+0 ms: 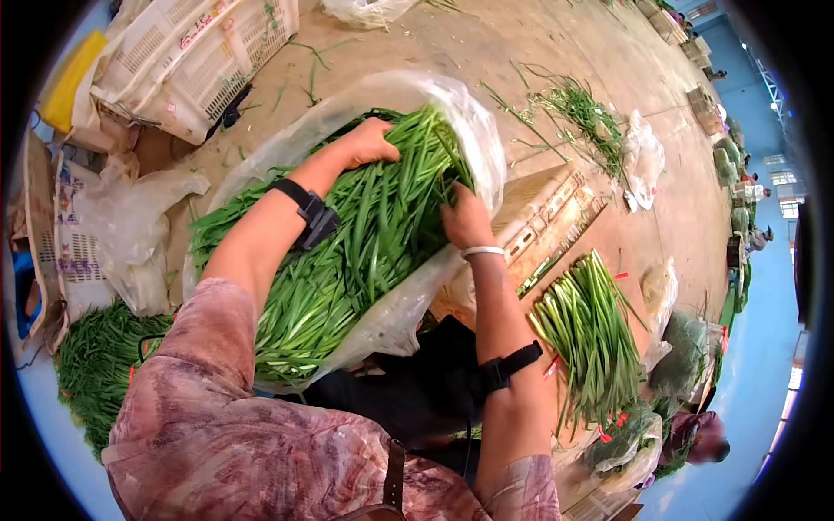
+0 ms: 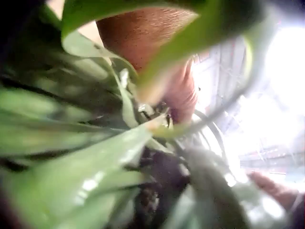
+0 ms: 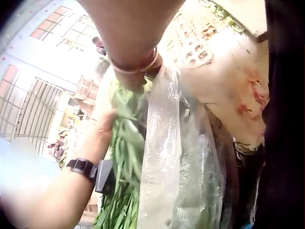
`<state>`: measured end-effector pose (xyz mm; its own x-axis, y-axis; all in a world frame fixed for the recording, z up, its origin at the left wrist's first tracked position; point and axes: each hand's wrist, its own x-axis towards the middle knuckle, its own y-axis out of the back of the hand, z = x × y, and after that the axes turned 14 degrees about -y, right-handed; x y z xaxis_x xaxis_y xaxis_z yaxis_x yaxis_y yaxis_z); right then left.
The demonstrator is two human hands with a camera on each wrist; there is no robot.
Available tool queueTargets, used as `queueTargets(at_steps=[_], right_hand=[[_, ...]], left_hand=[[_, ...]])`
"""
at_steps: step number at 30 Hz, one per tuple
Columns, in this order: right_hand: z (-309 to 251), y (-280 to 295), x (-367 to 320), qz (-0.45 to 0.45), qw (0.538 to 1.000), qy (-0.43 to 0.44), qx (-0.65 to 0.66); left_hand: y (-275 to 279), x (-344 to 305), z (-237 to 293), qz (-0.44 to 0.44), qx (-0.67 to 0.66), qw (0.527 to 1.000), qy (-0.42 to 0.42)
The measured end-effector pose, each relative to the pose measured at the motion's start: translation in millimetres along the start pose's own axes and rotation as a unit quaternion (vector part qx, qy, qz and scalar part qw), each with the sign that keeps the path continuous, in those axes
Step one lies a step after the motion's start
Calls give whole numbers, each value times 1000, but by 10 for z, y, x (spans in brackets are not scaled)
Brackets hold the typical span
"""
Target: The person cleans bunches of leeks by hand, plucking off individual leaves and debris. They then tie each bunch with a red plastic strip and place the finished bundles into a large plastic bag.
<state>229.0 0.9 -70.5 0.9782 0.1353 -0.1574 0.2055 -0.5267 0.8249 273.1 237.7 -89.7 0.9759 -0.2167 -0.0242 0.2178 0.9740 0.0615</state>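
Note:
Long flat green leaves, which look like garlic chives (image 1: 347,234), fill a large clear plastic bag (image 1: 473,130) in front of me. At the far side of the pile my left hand (image 1: 372,141) grips the leaves, its fingertips sunk among them. My right hand (image 1: 469,219) holds the leaves' right end beside the bag's edge, its fingers partly hidden. Seen from the right wrist, the left hand (image 3: 104,129) lies against the leaves, next to the bag's shiny wall (image 3: 164,143). Close, blurred leaves (image 2: 71,176) cover much of the left wrist view.
A bundle of chives (image 1: 595,334) lies on the right, near a worn crate (image 1: 539,217). More greens (image 1: 104,356) lie at left, below a white crate (image 1: 187,74). Loose trimmings (image 1: 586,113) and a crumpled bag (image 1: 643,161) are on the floor.

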Motion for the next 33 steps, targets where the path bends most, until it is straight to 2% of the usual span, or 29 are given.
queueTargets(at_steps=[1,2,4,5,7,8,9,10,12,13,14,15,17,18,20,21,22,24,25,26,27,28,29,30,32,33], right_hand=[[209,-46,65,16,999,-47,-1],[240,25,104,-16,992,-111,52],[175,95,167,-112,930,-240,253],[199,43,226,-112,930,-244,252],[233,-48,420,-2,966,-110,234],[219,-25,488,1,966,-111,233],[201,-1,558,49,980,-59,185],[194,26,593,95,986,-7,135],[141,220,625,47,990,-87,97],[257,122,680,52,987,-95,121],[254,78,666,58,982,-105,146],[301,95,609,19,989,-119,92],[-19,349,321,-65,983,-171,-6],[-8,307,262,-66,982,-175,-7],[-56,243,151,33,987,-111,110],[-147,202,109,-51,911,-167,373],[-362,250,43,-73,863,-197,460],[-220,-6,203,-45,854,-165,492],[-383,-4,120,-21,795,-223,564],[-414,-60,101,-18,793,-224,567],[-440,-100,92,44,761,-270,588],[-433,-135,87,106,724,-315,605],[-309,-288,136,126,699,-261,654],[-150,-401,148,129,698,-261,654],[-105,-383,100,69,636,-258,724],[-88,-384,104,83,620,-292,723]], left_hand=[[60,-15,-25,1,2,1000,-2],[89,-42,-64,10,-14,1000,-8],[73,-77,-69,14,-33,999,-17],[48,-92,-31,5,2,1000,-9],[-13,-82,-80,-12,35,999,-2],[-52,-55,-198,4,79,995,-55],[-55,-24,-308,21,123,986,-108],[-128,-92,-172,22,219,964,-147],[-279,-198,-10,-12,247,964,-98],[-396,-251,-34,31,159,984,-71],[-477,-300,-96,36,263,956,-126],[-506,-316,-162,48,263,953,-144],[-505,-325,-182,63,260,950,-162],[-495,-343,-110,53,311,937,-152],[-516,-379,-44,38,361,921,-143],[-555,-405,-17,51,362,918,-155],[-592,-427,9,66,364,914,-168],[-704,-498,16,53,399,895,-192],[-795,-546,35,48,433,876,-206],[-885,-596,43,42,466,856,-219],[-989,-631,-49,40,529,810,-251],[-1058,-684,-4,23,557,784,-272],[-1146,-722,4,19,571,771,-281],[-1215,-750,1,17,585,757,-290],[-1313,-838,61,1,606,732,-313],[-1285,-838,74,-37,607,729,-314]])
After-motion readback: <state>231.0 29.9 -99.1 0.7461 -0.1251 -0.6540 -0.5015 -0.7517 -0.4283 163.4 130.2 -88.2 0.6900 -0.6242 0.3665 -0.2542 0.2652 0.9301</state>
